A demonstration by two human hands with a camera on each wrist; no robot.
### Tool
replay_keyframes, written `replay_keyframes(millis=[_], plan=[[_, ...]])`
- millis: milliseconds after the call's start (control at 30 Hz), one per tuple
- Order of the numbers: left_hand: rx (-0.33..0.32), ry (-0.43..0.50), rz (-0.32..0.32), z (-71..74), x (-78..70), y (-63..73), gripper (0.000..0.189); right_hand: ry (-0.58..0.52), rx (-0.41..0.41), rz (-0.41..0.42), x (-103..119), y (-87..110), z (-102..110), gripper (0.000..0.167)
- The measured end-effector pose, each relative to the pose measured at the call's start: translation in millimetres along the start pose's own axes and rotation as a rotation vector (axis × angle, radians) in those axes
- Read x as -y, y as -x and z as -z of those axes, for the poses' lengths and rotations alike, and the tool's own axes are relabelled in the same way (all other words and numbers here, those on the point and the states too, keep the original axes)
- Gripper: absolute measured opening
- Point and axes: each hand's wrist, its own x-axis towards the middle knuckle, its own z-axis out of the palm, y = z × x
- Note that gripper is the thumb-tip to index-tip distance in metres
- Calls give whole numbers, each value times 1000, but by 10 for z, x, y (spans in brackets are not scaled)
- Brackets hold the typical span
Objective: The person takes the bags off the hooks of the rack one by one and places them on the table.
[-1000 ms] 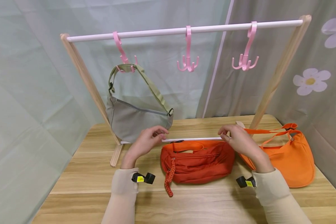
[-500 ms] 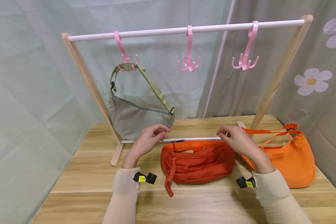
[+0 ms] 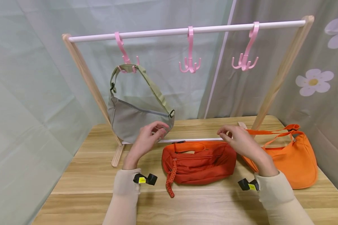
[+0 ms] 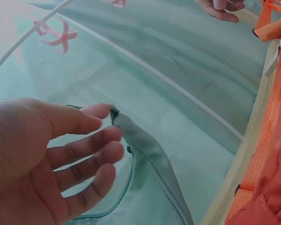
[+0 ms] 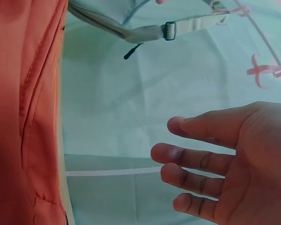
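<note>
My left hand (image 3: 147, 137) hovers in front of the lower right part of a grey shoulder bag (image 3: 135, 122), fingers loosely bent and nothing between them. That bag hangs by its green strap from the left pink hook (image 3: 124, 51). Over the right end of a red waist pack (image 3: 205, 165), my right hand (image 3: 240, 140) is held in the air with relaxed fingers. The right wrist view shows that hand (image 5: 239, 159) holding nothing. The waist pack lies on the table, its orange strap (image 3: 190, 146) along the top and a zipper cord hanging at its left.
An orange shoulder bag (image 3: 295, 159) lies at the right, beside the rack's wooden leg (image 3: 283, 73). Two more pink hooks, middle (image 3: 190, 51) and right (image 3: 245, 50), hang from the white top rod (image 3: 163, 32). A lower white rod (image 3: 194, 140) runs behind the waist pack.
My left hand has shifted slightly up and left, toward the grey bag. The right hand has barely moved. The right hook has swung slightly left.
</note>
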Motion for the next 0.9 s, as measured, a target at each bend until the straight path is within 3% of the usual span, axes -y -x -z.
replay_keyframes(millis=[200,433,667,900], plan=[[-157,68,-41,44,-9,3,18,-31,-44,36,46,14,16,12],[-303,141,-72,71,-4,0,17,-131,-22,108,29,2,-6,16],[-405,151,-99,124,-10,20,18,-194,-17,191,70,0,-60,35],[-451,177,-103,171,-32,13,22,-197,-9,221,154,-37,-103,44]])
